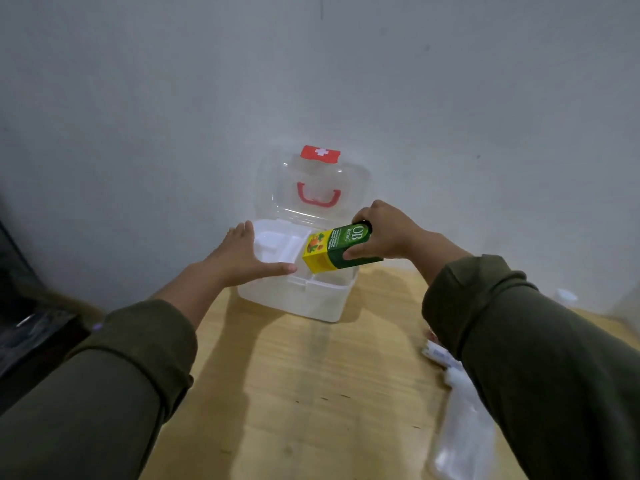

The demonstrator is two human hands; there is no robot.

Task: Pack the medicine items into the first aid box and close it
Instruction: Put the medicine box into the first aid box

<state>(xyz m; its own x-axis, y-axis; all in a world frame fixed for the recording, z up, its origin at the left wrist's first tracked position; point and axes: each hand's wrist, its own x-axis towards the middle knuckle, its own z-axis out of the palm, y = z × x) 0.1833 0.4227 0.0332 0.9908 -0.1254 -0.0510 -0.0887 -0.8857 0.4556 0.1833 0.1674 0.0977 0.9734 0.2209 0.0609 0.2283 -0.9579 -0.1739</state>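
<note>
A white first aid box (304, 299) stands open on the wooden table against the wall. Its clear lid (313, 188), with a red handle and a red cross clasp, leans back upright. A white divided tray (277, 245) sits in the top of the box. My left hand (242, 254) rests flat and open on the box's left rim, thumb along the front edge. My right hand (384, 237) grips a green and yellow medicine carton (337, 247) by its green end. The carton hangs tilted over the box's right side, yellow end pointing down.
At the right, partly behind my sleeve, lie a small printed packet (437, 351) and a clear plastic bag (464, 431). A small white cap-like object (566, 295) sits at the far right. A dark object (24, 327) lies off the table's left edge.
</note>
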